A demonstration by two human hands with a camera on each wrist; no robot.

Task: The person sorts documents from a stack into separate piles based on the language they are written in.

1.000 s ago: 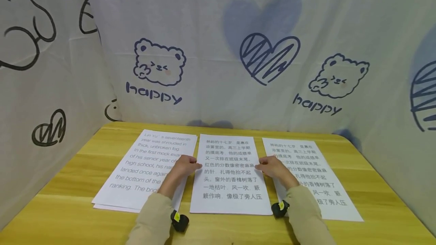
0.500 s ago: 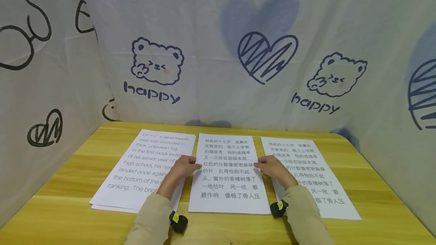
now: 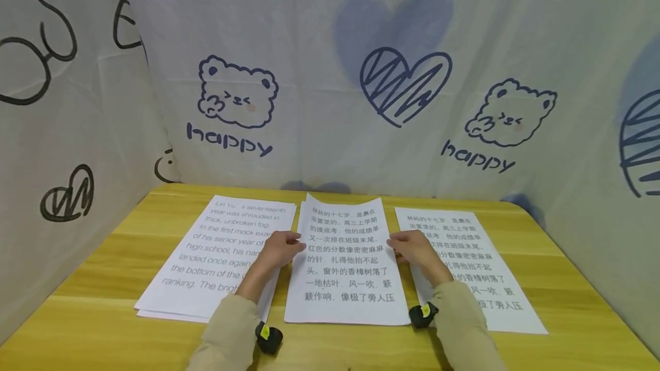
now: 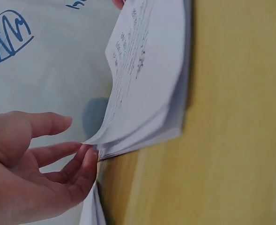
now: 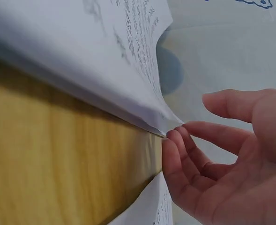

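In the head view, a stack of white paper (image 3: pixel 342 279) printed with Chinese text lies in the middle of the table, its upper sheet bowed with both far corners raised. At its left edge is my left hand (image 3: pixel 279 249); in the left wrist view the fingertips (image 4: pixel 88 149) touch the lifted edge from below, while the thumb stands apart from the paper. My right hand (image 3: pixel 416 251) is at the opposite edge. The right wrist view has its fingertips (image 5: pixel 174 132) against the raised edge, thumb likewise away. Gaps show between the sheets at the side.
On the left lies a stack of sheets (image 3: pixel 206 268) with English text, partly under my left forearm. Another printed sheet (image 3: pixel 507 279) lies at the right, partly covered by my right arm. Beyond the wooden table (image 3: pixel 330 351) hangs a patterned white curtain (image 3: pixel 319 73).
The middle paper lay flat before; now its upper sheet bows, the far corners up and side edges lifted. Both hands have risen slightly, and their fingers have loosened at the edges.
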